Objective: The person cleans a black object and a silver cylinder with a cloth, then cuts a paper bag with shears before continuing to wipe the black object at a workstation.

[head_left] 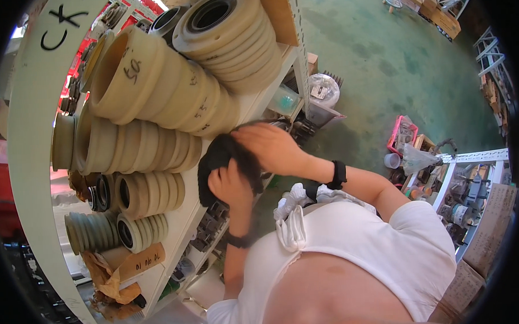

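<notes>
A soft, dark black cloth (212,159) is bunched between my two hands at the edge of the white shelf (188,205). My left hand (231,183) has its fingers curled into the near side of the cloth. From the right, my right hand (272,148) bends over its upper edge, with the fingertips partly hidden in the dark folds. Just beyond the cloth lie large cream-coloured ribbed rings, nested in rows on the shelf, such as this long stack (154,88). Whether the cloth touches the rings cannot be made out.
Smaller ring stacks (149,194) and torn brown paper (112,281) fill the shelf's left part. A pale upright (27,141) bounds it. Metal parts sit on a lower level. Across the green floor (358,55) stand a pink basket (403,131), another rack (476,157) and cardboard boxes (490,228).
</notes>
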Demonstrator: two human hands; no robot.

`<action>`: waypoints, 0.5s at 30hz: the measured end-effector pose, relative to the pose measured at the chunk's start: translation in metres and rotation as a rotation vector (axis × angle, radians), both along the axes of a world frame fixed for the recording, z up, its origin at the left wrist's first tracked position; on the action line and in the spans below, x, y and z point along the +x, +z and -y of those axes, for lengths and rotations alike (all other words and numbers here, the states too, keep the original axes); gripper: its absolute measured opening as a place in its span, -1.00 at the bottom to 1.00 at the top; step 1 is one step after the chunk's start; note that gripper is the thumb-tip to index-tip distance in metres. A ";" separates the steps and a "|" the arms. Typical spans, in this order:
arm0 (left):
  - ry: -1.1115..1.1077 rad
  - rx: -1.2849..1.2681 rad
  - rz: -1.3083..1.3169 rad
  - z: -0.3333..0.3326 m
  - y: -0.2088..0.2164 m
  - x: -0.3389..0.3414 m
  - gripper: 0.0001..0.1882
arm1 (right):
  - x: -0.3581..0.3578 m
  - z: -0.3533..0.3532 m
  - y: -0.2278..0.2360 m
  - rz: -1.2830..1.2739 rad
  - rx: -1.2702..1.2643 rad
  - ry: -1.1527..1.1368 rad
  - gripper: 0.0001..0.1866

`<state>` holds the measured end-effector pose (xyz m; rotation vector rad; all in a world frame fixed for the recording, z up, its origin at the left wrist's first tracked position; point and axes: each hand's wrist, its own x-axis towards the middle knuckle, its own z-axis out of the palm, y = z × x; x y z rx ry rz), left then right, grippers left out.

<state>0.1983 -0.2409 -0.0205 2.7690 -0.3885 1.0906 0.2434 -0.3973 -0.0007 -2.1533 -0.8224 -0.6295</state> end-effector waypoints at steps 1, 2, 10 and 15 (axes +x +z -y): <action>-0.031 0.020 -0.023 0.010 0.002 0.009 -0.71 | 0.004 0.010 0.002 0.000 -0.009 -0.038 -0.58; -0.046 0.040 -0.006 0.021 0.000 0.020 -0.72 | 0.011 0.019 0.000 -0.006 0.000 -0.074 -0.59; -0.106 -0.025 0.029 0.073 -0.002 0.063 -0.64 | 0.041 0.062 -0.007 -0.064 0.133 -0.016 -0.66; -0.106 -0.050 0.072 0.076 -0.003 0.064 -0.69 | 0.044 0.064 -0.029 -0.068 0.236 0.074 -0.67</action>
